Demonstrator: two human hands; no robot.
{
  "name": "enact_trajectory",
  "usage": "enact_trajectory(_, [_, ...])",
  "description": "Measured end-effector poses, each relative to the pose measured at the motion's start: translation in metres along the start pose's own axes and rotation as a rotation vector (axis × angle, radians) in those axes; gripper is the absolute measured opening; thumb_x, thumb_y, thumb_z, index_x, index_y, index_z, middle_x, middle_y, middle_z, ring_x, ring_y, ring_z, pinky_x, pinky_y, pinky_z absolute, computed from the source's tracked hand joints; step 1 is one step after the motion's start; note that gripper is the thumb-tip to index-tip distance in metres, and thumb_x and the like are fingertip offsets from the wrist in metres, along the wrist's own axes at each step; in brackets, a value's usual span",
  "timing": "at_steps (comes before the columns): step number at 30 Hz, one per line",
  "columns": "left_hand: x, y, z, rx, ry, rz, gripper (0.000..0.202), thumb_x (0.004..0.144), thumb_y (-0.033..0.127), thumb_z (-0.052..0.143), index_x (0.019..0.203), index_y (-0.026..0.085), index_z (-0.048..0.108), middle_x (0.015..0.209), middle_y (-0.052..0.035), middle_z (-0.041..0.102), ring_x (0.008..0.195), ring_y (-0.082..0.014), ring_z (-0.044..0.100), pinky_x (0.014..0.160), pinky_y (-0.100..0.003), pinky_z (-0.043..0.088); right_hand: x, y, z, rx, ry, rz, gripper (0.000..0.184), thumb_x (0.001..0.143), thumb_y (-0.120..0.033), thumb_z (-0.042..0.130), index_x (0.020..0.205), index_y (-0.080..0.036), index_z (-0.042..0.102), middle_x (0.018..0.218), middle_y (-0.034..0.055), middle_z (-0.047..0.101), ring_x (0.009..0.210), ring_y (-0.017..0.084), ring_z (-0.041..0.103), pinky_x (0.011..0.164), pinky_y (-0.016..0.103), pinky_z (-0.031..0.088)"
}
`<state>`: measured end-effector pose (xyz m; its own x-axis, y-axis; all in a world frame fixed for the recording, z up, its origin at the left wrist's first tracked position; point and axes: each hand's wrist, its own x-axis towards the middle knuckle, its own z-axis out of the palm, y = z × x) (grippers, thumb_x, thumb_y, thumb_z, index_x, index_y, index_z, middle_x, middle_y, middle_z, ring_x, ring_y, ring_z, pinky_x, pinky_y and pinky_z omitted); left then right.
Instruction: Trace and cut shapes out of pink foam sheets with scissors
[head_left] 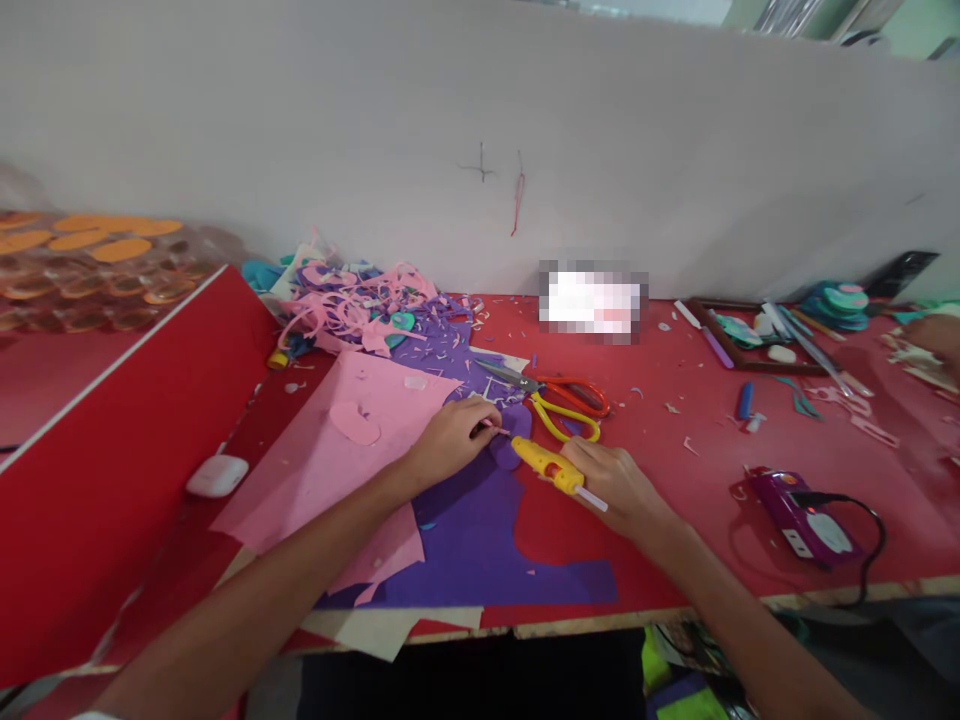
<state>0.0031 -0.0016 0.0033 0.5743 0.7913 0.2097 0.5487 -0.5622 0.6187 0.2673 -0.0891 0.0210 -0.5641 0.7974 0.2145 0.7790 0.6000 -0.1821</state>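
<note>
My right hand (611,480) is wrapped round a yellow glue gun (544,462), with a clear glue stick (592,498) poking out of its back end. The gun's nozzle points left, at a small pink strip (495,426) pinched in the fingers of my left hand (454,440). Whether nozzle and strip touch I cannot tell. Just under them lies a purple cut-out piece (511,440). Scissors (555,390) with one red and one yellow handle rest beyond my hands, blades to the left. Pink sheet (352,400) and purple sheet (480,550) spread beneath my forearms.
A heap of pink and purple scraps (360,300) lies at the back left, beside a red divider (135,450). At right are a purple power box (806,520) with a black cable and a brown tray (750,345) of tools. Another person's hand (934,335) shows at far right.
</note>
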Motion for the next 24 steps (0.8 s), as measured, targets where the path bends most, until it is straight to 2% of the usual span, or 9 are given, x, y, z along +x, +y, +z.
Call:
enact_trajectory(10, [-0.0005, -0.0021, 0.0007, 0.022, -0.003, 0.02, 0.011, 0.096, 0.023, 0.058, 0.093, 0.02, 0.068, 0.097, -0.0042, 0.071, 0.088, -0.0182, 0.065, 0.081, -0.031, 0.048, 0.0011, -0.0014, 0.0002, -0.013, -0.009, 0.05, 0.015, 0.1, -0.02, 0.045, 0.087, -0.02, 0.052, 0.082, 0.0043, 0.061, 0.067, 0.016, 0.054, 0.058, 0.028, 0.028])
enact_trajectory(24, [-0.0004, 0.0024, -0.002, 0.033, -0.008, 0.006, 0.011, 0.094, 0.017, 0.057, 0.091, 0.02, 0.068, 0.097, -0.0041, 0.072, 0.089, -0.0185, 0.065, 0.082, -0.032, 0.048, -0.0021, -0.002, -0.0053, 0.011, -0.021, 0.079, 0.018, 0.102, -0.025, 0.044, 0.089, -0.019, 0.055, 0.085, 0.007, 0.064, 0.07, 0.017, 0.057, 0.059, 0.028, 0.032])
